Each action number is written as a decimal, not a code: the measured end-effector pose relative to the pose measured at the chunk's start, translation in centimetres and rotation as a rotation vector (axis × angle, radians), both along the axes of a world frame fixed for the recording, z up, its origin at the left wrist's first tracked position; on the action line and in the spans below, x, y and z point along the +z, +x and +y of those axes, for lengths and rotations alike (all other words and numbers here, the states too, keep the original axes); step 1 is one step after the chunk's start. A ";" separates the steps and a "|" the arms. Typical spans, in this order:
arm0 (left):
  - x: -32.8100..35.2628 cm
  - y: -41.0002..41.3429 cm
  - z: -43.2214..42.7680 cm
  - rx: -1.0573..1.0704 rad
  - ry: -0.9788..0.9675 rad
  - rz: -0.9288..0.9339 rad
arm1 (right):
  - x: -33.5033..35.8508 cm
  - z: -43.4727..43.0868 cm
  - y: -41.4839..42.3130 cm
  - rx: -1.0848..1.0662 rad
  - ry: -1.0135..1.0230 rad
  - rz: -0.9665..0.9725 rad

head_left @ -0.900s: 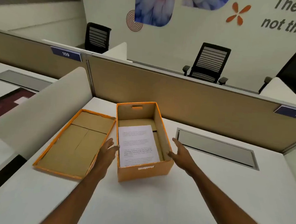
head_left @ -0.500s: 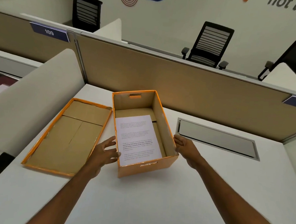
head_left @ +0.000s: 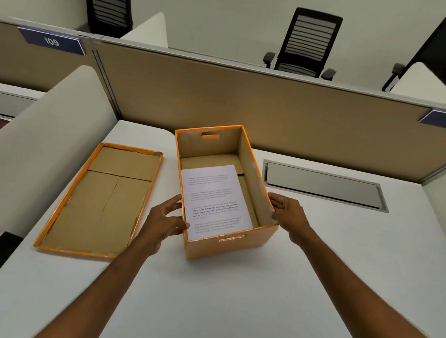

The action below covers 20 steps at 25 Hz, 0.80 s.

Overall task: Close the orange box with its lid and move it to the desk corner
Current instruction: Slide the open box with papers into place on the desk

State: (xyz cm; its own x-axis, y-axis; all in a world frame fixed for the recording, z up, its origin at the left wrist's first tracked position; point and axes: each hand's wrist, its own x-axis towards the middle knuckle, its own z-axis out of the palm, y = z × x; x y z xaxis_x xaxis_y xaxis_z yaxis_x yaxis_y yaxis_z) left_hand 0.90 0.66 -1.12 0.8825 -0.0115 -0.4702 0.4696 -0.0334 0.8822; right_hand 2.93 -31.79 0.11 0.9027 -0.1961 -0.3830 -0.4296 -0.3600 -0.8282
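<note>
At nine o'clock on the white desk (head_left: 234, 300) lies the lid (head_left: 102, 200) — a shallow cardboard tray, orange-edged, plain brown inside, turned hollow side up. The left hand (head_left: 165, 222) presses the orange box (head_left: 227, 245) on its left wall, fingers spread, thumb hooked over the rim. The box stands open at the centre, just right of the lid — rectangular, matte corrugated board, with a slot handle at twelve o'clock and a printed sheet (head_left: 214, 199) flat inside. The right hand (head_left: 288, 217) clasps the right wall at three o'clock.

Even indoor light, soft shadows, wide-angle bending at edges
</note>
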 end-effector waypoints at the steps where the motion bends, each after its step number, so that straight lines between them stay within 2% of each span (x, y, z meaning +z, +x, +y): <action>1: 0.4 -0.3 -1.0 -0.002 0.006 -0.006 | 0.2 -0.8 -1.0 -0.020 0.001 -0.019; 9: 3.1 -6.9 -12.6 -0.137 0.139 -0.097 | 2.6 -10.9 -13.3 -0.194 -0.006 -0.092; 15: 3.4 -13.1 -20.6 -0.289 0.177 -0.109 | 2.6 -18.4 -23.3 -0.292 -0.009 -0.056; 20: 2.4 -15.4 -24.1 -0.377 0.192 -0.070 | 0.5 -21.4 -27.5 -0.351 0.013 -0.015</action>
State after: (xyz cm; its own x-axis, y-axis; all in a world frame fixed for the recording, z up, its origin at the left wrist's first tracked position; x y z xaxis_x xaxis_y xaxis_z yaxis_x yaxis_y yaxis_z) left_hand -14.55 -23.42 1.26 0.8632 -0.2577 -0.4341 0.3318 -0.3585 0.8726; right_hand -24.61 -53.16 0.63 0.7867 -0.4908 -0.3744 -0.5128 -0.1821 -0.8390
